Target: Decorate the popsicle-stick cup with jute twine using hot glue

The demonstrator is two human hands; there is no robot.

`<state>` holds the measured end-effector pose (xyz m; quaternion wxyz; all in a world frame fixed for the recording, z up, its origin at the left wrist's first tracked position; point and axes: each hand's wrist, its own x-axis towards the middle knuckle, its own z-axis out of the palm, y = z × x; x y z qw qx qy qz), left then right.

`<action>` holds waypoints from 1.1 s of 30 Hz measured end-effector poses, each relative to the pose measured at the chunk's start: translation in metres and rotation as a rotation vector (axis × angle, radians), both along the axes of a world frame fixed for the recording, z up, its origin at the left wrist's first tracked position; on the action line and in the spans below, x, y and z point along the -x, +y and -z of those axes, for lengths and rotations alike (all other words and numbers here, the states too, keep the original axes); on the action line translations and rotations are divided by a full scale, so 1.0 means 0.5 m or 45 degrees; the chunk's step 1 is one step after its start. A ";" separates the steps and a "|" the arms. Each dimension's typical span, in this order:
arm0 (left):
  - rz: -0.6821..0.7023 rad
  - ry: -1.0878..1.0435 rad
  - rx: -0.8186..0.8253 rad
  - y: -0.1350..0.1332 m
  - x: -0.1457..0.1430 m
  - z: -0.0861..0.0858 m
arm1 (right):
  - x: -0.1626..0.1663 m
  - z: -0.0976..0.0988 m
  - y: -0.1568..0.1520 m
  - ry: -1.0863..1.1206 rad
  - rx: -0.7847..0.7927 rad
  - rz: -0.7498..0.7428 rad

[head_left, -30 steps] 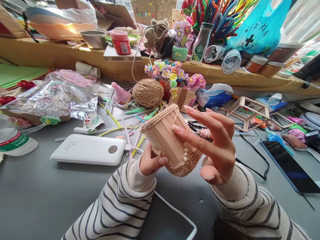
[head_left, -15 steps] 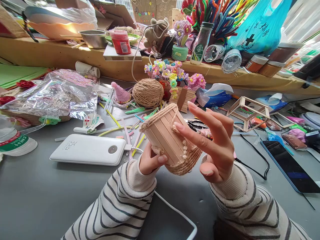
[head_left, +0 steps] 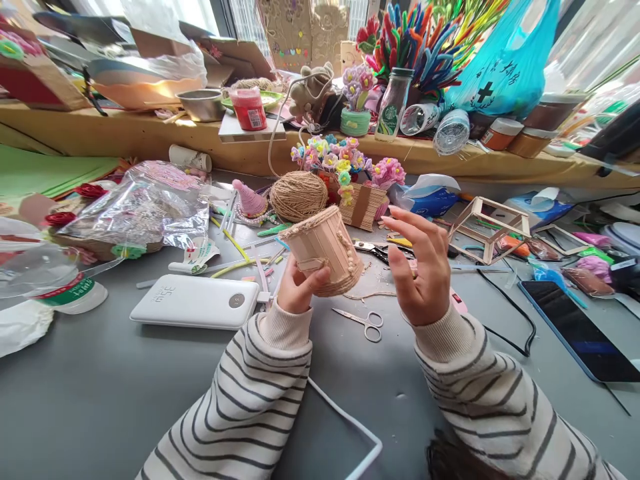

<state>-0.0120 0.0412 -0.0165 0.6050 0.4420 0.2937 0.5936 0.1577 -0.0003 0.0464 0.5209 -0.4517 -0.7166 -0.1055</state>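
The hands are working low over the grey counter [head_left: 100, 400], both in striped sleeves. The left hand [head_left: 297, 290] is gripping the craft-stick pot [head_left: 323, 250] from below, with the thumb pressing on its near wall and the fingers curling behind it. The right hand [head_left: 420, 270] is hanging wide open just to the right of the pot, fingers spread and slightly bent, touching nothing.

The pot is being held up above the counter, between the two hands and tilting away. It is a round tub of flat pale wooden sticks set side by side, with rough jute cord wrapping its rim and its base, and a knotted strand running down its right side.

At far left a crinkled clear plastic bag [head_left: 140, 210] is lying in shiny folds. Beside it a smooth white power bank [head_left: 197, 301] is resting flat, with rounded corners. Behind it a small pink cone [head_left: 249, 198] is standing upright; next to that a ball of coarse brown twine [head_left: 299, 195] is sitting. Small steel scissors [head_left: 365, 323] are lying on the counter below the gap between the hands. Fuzzy pastel pipe-cleaner flowers [head_left: 345, 160] are rising from a box made of sticks [head_left: 365, 203]. Further right an open wooden frame [head_left: 490, 223] is leaning at an angle, and a dark glossy tablet [head_left: 575, 330] is lying flat near the right edge.
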 end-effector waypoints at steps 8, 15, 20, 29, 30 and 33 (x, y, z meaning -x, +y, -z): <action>-0.198 0.074 -0.160 0.030 0.005 0.001 | -0.037 0.077 -0.019 -0.020 0.138 0.067; -0.186 0.272 -0.205 0.020 -0.002 -0.002 | -0.054 0.136 -0.072 -0.015 0.175 0.035; -0.206 0.363 -0.205 0.019 -0.004 -0.001 | -0.061 0.156 -0.075 -0.037 0.200 0.004; -0.217 0.454 -0.197 0.019 -0.008 0.001 | -0.049 0.164 -0.061 0.085 0.330 -0.072; -0.212 0.451 -0.196 0.017 -0.010 0.002 | -0.043 0.162 -0.059 0.114 0.350 -0.075; -0.197 0.442 -0.193 0.009 -0.019 0.005 | -0.017 0.158 -0.048 0.207 0.426 -0.060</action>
